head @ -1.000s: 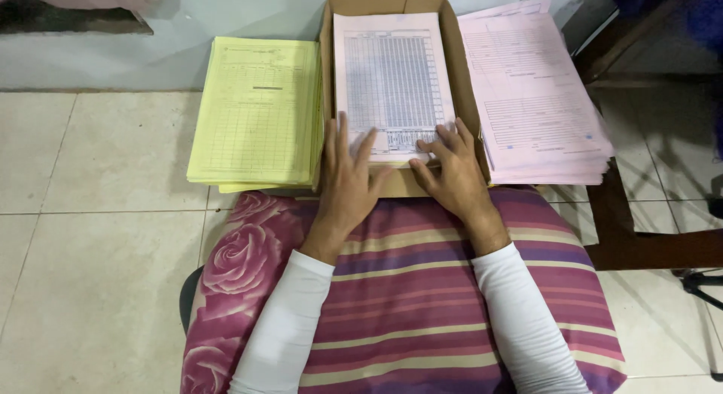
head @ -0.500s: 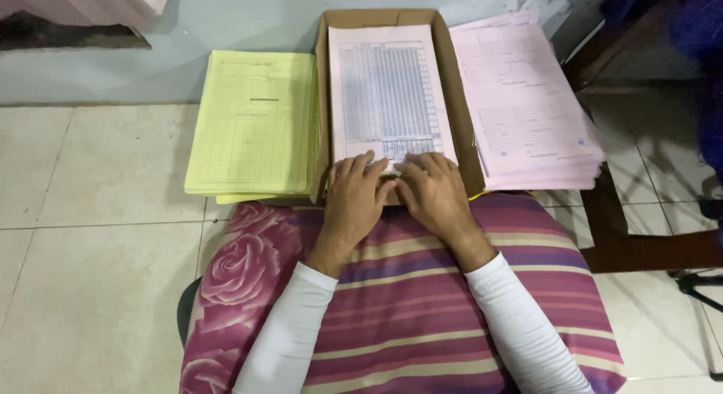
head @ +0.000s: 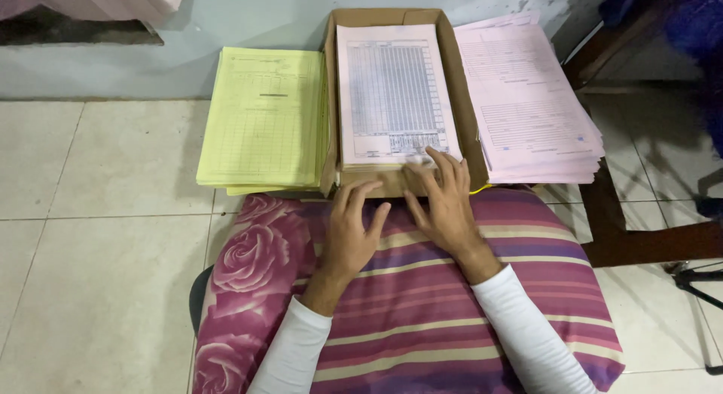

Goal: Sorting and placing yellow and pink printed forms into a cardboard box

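**Two hands at the near edge of a box of printed sheets**

The stack of white sheets [head: 393, 93] lies inside an open brown cardboard box [head: 459, 85], which stands on the tiled floor [head: 98, 236] against the pale wall. The top sheet carries a fine blue-grey table that fills nearly all of the page (the print is too small to tell more).

The right hand [head: 446, 206] rests at the near right corner of this stack, its fingers spread apart and flat, the fingertips touching the bottom edge of the top sheet. It clamps nothing. The left hand [head: 352, 232] lies just beside it, on the striped cushion [head: 422, 311], with fingers slightly apart and curved; the fingertips reach the near wall of the box, and they hold nothing.

There are three paper stacks in all. Left of the box, touching its wall, lies one yellow stack [head: 263, 119] with faint printed lines. Right of the box lies one pink stack [head: 527, 108], somewhat fanned at its edges.

The cushion, striped in purple, pink and cream with rose patterns on its left side, lies under both forearms in white sleeves.
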